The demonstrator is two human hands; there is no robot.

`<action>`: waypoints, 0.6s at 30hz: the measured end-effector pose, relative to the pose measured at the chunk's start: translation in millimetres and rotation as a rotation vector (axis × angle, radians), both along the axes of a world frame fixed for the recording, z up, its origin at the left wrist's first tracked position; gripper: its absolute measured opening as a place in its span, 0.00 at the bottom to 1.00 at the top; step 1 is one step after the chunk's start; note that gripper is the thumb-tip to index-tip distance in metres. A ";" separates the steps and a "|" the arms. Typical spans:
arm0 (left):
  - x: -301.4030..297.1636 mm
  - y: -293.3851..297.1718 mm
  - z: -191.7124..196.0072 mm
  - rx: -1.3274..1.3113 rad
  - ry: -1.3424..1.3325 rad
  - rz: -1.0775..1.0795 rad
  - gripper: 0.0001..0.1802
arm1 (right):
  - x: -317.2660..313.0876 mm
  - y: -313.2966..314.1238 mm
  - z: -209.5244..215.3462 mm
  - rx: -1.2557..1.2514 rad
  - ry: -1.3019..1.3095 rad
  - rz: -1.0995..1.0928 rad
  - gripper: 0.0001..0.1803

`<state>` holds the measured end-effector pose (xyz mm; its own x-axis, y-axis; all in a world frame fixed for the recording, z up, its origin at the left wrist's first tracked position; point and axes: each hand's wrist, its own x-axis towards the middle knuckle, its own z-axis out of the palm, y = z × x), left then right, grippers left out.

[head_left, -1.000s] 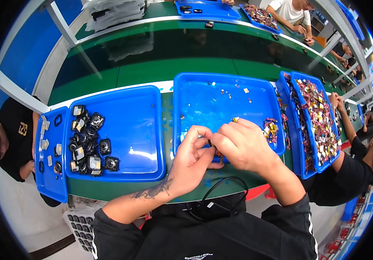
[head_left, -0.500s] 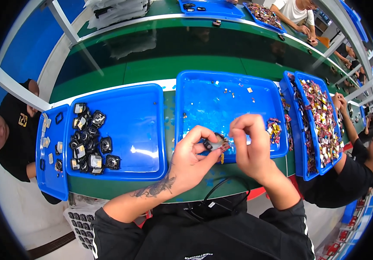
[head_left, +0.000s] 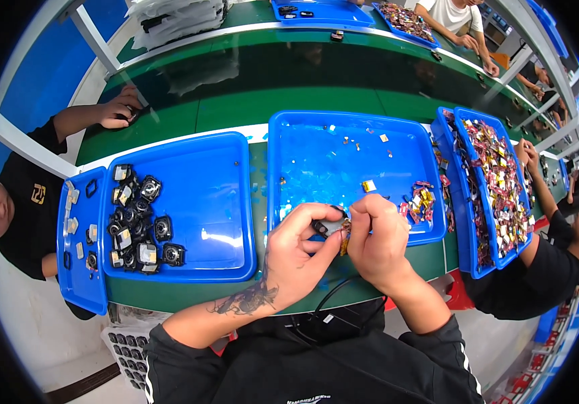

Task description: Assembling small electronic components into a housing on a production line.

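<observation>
My left hand (head_left: 299, 246) grips a small black watch case (head_left: 320, 227) with a greyish face between thumb and fingers. A pinkish and gold bit (head_left: 346, 233) shows at the case's right edge. There my right hand (head_left: 382, 236) is closed in a pinch; what its fingertips hold is hidden. Both hands are over the front edge of the middle blue tray (head_left: 275, 145). Past the right fingertips, a small yellow and white piece (head_left: 369, 186) lies in that tray. A heap of pink and gold parts (head_left: 421, 203) sits at its right side.
Several black watch cases (head_left: 143, 219) fill the left part of a blue tray (head_left: 215, 272). A narrow tray (head_left: 82, 291) adjoins it. Stacked trays (head_left: 472, 268) of pink and gold parts stand at right. Beyond runs a green belt (head_left: 249, 104). A co-worker's hand (head_left: 122, 108) is over the belt.
My right hand has come down and left to the watch case. A yellow and white piece now lies in the middle tray. The left co-worker's arm has reached out over the belt.
</observation>
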<state>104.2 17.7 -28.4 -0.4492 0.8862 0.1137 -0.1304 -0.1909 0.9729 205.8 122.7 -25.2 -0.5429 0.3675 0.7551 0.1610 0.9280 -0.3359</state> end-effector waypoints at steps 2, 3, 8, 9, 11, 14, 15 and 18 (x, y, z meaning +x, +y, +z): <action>-0.5 0.9 -1.1 -0.037 -0.012 0.003 0.13 | -1.6 0.4 -3.8 -0.020 0.110 0.021 0.10; -2.2 1.0 -4.4 -0.009 0.005 -0.038 0.13 | -0.4 -0.7 -3.8 -0.021 0.108 0.025 0.10; -8.4 0.9 -0.6 0.019 -0.088 -0.083 0.12 | 11.9 -7.7 2.1 -0.798 0.194 0.170 0.05; -9.9 0.6 -2.2 0.000 -0.138 -0.111 0.12 | 14.2 -8.0 3.2 -0.777 0.204 0.176 0.05; -11.0 0.1 -4.9 -0.019 -0.193 -0.130 0.12 | 16.2 -15.1 1.9 -0.652 0.259 0.141 0.06; -7.5 -1.5 -2.8 -0.012 -0.189 -0.096 0.12 | 24.3 -24.1 7.5 -0.361 0.116 0.005 0.09; -7.2 -1.1 0.0 -0.027 -0.160 -0.082 0.12 | 23.8 -24.8 7.5 -0.363 0.111 0.002 0.09; -6.1 -2.2 1.6 -0.039 -0.093 -0.063 0.13 | 20.9 -24.8 6.7 -0.302 0.081 -0.022 0.10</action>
